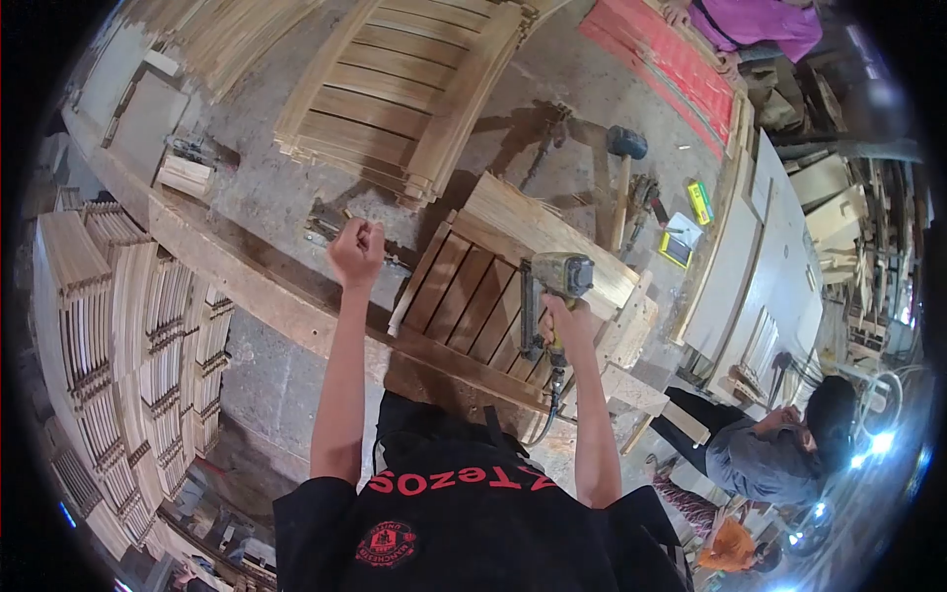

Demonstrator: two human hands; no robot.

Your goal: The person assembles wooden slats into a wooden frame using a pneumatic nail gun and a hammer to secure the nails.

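My right hand [569, 324] is wrapped round the grip of a pneumatic nail gun [562, 273], and a hose [554, 387] runs from its lower end. The nail gun overlaps a slatted wooden panel [464, 296] lying at the near edge of the workbench. My left hand [356, 254] is raised left of the panel with its fingers curled closed; I cannot tell what is in them. Near its fingertips a metal tool [321, 230] lies on the bench.
Stacked slatted panels [385, 84] stand further back on the workbench [252, 148]. A mallet [625, 148] and small yellow boxes [699, 202] lie to the right. Bundled wooden parts [128, 335] stand at left. Other people are at far right, one in a grey top [755, 459].
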